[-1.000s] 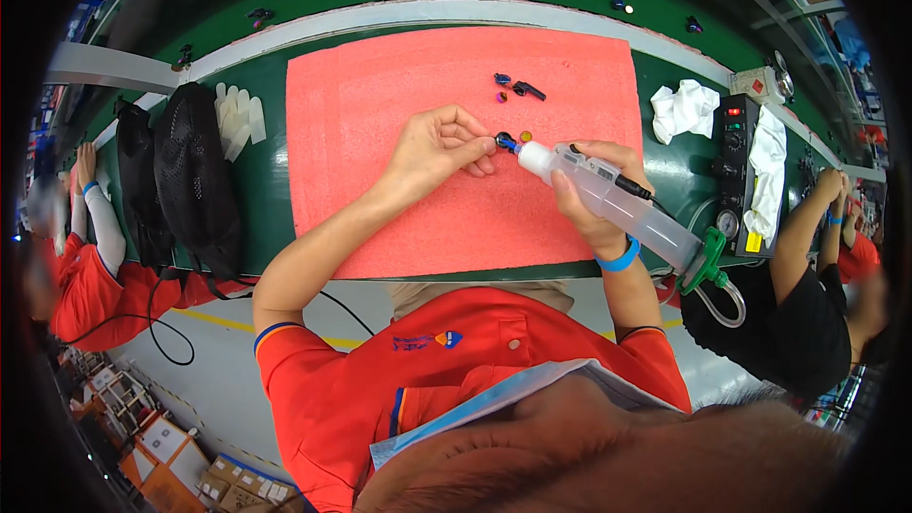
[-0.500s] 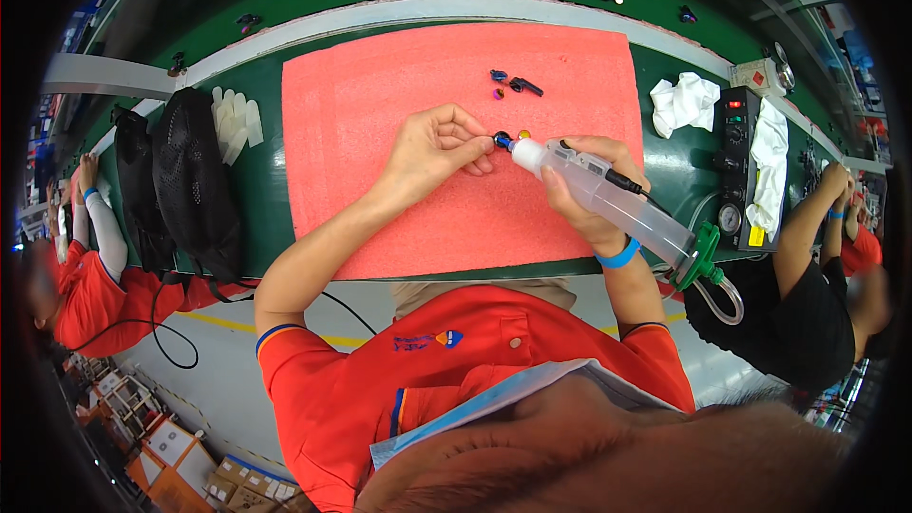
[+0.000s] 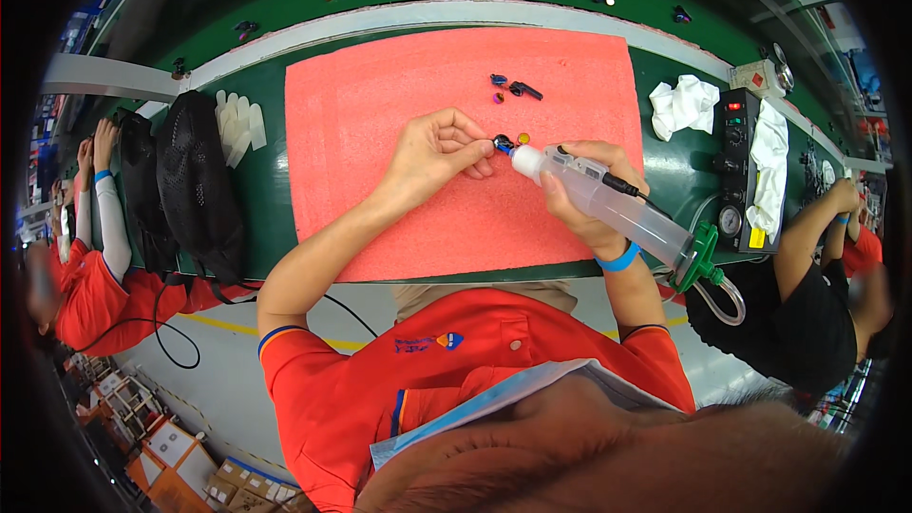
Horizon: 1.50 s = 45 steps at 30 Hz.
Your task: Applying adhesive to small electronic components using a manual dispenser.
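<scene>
Left hand (image 3: 439, 154), nearly closed, is pinching a small dark part (image 3: 503, 144) over pink foam sheet (image 3: 380, 85). Right hand (image 3: 586, 225), wrapped round, is gripping clear syringe (image 3: 635, 218), white nozzle (image 3: 525, 162) pointing at part. Sheet is lying on green counter (image 3: 676, 176).

Wide fisheye view under bright, fairly even indoor light.
The pink mat (image 3: 380, 85) is clearly lit, its shadows faint and soft-edged; the translucent syringe (image 3: 646, 223) shows pale highlights, and the crumpled white cloth (image 3: 686, 106) is nearly washed out. The white rail (image 3: 475, 10) bows with lens distortion, while the corners fall to black. Foreground hair (image 3: 760, 423) is out of focus, and detail softens and dims toward the rim.
</scene>
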Available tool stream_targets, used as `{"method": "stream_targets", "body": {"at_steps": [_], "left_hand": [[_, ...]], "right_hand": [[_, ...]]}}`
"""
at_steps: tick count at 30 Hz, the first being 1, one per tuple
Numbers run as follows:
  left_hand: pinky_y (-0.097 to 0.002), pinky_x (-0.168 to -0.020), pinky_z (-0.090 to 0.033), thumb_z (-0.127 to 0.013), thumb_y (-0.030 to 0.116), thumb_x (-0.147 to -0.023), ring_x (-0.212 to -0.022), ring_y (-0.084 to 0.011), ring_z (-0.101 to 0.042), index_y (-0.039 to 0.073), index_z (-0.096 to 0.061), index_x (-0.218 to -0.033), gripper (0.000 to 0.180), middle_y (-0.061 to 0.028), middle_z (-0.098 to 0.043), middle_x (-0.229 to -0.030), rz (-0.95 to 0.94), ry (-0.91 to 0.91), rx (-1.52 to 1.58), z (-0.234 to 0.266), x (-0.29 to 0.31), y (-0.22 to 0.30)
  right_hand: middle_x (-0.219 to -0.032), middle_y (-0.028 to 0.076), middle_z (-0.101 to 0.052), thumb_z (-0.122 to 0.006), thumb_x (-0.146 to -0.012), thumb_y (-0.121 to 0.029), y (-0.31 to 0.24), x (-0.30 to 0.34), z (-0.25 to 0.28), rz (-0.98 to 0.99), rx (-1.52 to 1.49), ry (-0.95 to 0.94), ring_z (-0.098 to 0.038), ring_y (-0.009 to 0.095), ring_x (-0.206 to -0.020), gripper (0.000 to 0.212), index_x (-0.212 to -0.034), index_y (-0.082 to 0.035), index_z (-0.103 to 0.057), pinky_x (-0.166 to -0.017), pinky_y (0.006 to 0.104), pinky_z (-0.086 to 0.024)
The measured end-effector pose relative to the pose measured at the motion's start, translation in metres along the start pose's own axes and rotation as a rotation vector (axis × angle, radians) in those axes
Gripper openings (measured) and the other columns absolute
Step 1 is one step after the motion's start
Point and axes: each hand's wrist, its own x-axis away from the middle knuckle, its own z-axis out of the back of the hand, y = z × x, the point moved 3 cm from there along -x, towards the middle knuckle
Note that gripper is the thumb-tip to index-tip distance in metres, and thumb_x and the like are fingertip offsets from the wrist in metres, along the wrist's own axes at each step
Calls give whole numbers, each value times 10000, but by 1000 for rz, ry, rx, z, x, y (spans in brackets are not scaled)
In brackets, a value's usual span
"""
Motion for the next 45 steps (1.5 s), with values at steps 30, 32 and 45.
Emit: {"method": "stream_targets", "body": {"at_steps": [30,32,45], "left_hand": [[-233,-584,-503,-551,17,-769,-691,-145,-594,-32,-527,-890,132,-106,-594,-762,64,-190,104,4,1,12],[-234,-591,-504,-546,13,-769,-701,-143,-592,-34,-533,-899,138,-108,-595,-774,28,-165,48,8,-3,10],[-240,-606,-509,-531,16,-780,-717,-140,-588,-56,-554,-924,162,-120,-600,-815,16,-94,-87,11,-7,3]], "right_hand": [[-864,182,-540,-597,-711,-202,10,5,13,-38,-318,256,-543,189,-690,388,-987,-12,-402,-596,268,-454],[-865,183,-539,-598,-710,-209,11,6,12,-40,-346,261,-540,188,-687,393,-987,-12,-402,-592,269,-452],[-790,164,-582,-638,-655,-124,0,1,6,72,-175,35,-584,202,-687,326,-910,-12,-467,-636,273,-468]]}}
